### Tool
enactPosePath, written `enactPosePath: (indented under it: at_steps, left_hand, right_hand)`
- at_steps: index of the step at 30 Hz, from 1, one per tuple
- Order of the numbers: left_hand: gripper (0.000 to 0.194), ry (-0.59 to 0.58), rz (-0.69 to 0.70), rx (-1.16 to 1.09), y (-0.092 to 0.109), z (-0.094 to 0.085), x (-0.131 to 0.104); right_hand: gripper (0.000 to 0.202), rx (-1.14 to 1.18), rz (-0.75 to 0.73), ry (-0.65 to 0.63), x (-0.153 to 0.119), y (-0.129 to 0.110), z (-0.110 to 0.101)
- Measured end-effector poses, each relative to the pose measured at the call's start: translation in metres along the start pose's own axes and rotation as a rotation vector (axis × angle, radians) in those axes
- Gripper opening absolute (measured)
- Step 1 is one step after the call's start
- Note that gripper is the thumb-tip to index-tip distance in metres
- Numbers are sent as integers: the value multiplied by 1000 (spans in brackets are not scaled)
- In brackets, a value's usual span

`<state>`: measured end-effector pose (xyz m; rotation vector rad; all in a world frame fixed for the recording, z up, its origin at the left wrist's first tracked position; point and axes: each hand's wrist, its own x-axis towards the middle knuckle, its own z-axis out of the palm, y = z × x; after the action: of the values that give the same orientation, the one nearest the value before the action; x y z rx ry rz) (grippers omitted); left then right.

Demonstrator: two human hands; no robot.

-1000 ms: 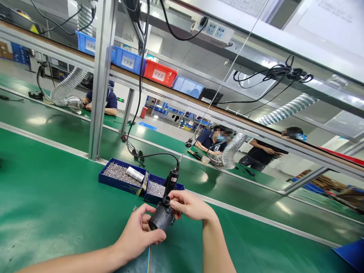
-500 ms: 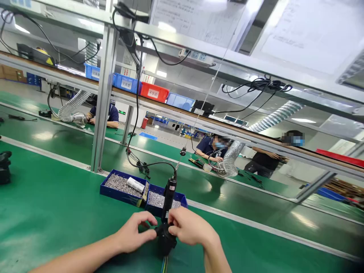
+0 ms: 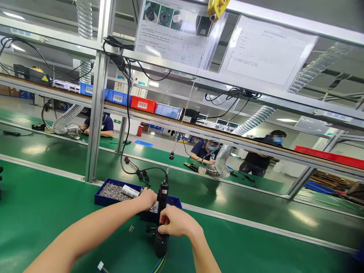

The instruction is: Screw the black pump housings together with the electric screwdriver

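Observation:
My right hand is closed around the lower end of a black electric screwdriver, which stands upright over a black part with coloured wires. My left hand reaches to the blue bin of small silver screws, left of the screwdriver; its fingertips are hidden. Beside that bin is another blue bin with longer screws and a white cylinder. A few loose screws lie on the green mat below my left forearm.
A metal post rises behind the bins, and the screwdriver's cable hangs from above. A white connector lies at the front edge. Across the bench, people sit or stand near a clear duct.
My left hand has left the black part and moved up and away to the screw bin. Loose screws and a white connector now show. The view has tilted upward.

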<state>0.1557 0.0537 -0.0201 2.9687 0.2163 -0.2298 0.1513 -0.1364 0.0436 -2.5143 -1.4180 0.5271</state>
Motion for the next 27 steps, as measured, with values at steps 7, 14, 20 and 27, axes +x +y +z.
enactPosePath:
  at_steps: [7,14,20,27]
  left_hand:
    - [14,73,-45,-301,-13,1,-13]
    - [12,200,-136,-951,-12,30,-104]
    - [37,-197,-433,-1484,22,75,-145]
    - [38,-201,-585,-1703,45,82,-118]
  right_hand:
    - [23,70,-38,-49,4,7,1]
    - [38,113,43,183,0,33,-17]
    - [76,665,-146,576,41,33,-4]
    - [55,661,-239,479,58,20,20]
